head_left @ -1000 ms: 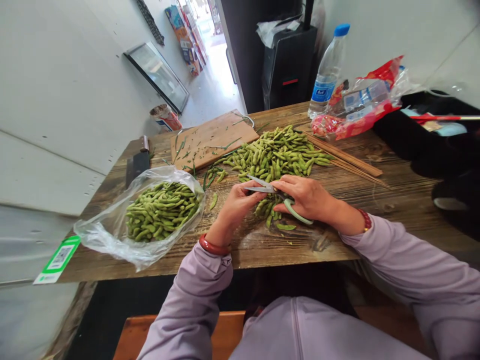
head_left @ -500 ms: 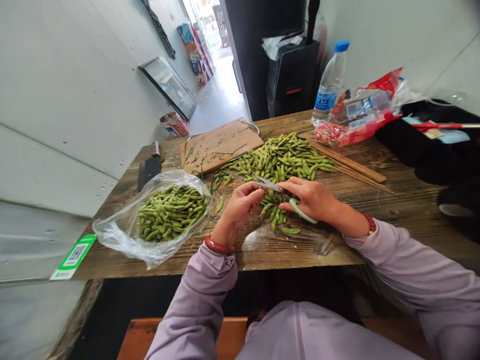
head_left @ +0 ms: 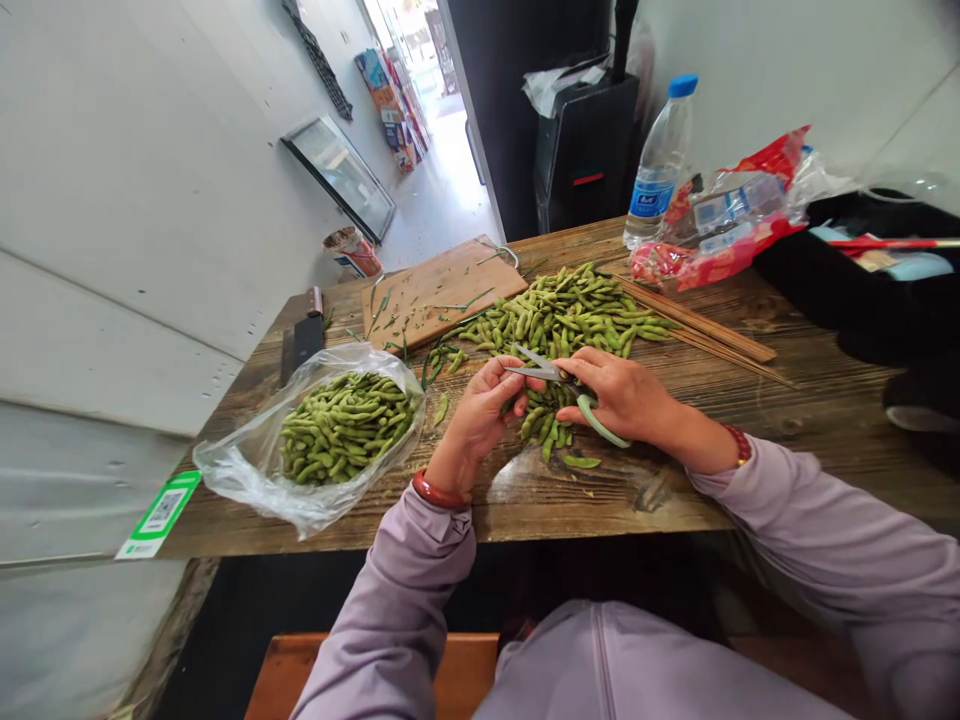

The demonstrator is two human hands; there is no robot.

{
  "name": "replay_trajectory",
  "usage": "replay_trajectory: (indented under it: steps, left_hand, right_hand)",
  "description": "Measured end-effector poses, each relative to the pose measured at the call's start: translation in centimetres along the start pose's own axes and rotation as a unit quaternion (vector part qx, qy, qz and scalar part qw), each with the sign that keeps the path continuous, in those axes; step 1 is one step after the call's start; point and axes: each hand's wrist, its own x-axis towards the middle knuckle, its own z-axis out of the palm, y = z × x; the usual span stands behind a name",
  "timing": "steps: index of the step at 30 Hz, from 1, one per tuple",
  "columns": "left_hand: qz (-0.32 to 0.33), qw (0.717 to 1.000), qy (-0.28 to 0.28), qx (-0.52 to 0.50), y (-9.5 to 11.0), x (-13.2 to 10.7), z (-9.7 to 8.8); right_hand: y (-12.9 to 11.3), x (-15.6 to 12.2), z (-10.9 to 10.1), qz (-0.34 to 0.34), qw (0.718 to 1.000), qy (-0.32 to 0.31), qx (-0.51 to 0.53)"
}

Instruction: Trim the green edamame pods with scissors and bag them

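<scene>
Grasping one pair of scissors (head_left: 556, 381) in right fingers (head_left: 594, 364) — left fingers (head_left: 501, 377) pinch one pod (head_left: 512, 404)

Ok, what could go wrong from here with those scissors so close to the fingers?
1. The scissors in the right hand have their blades open right beside the left hand, which pinches a pod; a snip could nick a fingertip.
2. The plastic bag of pods lies slumped near the front edge of the table; a nudge from the left sleeve might spill it.
</scene>
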Motion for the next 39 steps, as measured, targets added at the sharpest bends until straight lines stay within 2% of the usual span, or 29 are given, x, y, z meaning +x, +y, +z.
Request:
replay_trajectory:
  steps: [6,12,24,31,36,39]
  left_hand:
    - [0.016,1.0,-0.006,0.001,-0.2,0.1,0.1]
    - [0.009,0.998,-0.047,0.027,-0.3,0.1,0.7]
    - [0.011,0.998,-0.051,0.036,-0.1,0.2,0.4]
    - [0.011,0.999,-0.007,0.046,0.1,0.3,0.1]
    - [0.0,0.999,0.048,-0.003,0.9,0.6,-1.0]
    - [0.001,0.996,0.086,0.013,1.1,0.7,-1.6]
  right_hand:
    - [-0.1,0.0,0.0,0.0,1.0,0.003,-0.011]
    - [-0.4,0.1,0.1,-0.017,1.0,0.006,-0.004]
    - [-0.5,-0.1,-0.4,0.0,0.998,-0.037,-0.05]
    - [-0.8,0.0,-1.0,0.027,0.995,-0.076,-0.058]
    - [-0.1,0.0,-1.2,0.066,0.997,-0.02,-0.042]
    - [0.3,-0.1,-1.5,0.076,0.996,-0.005,-0.036]
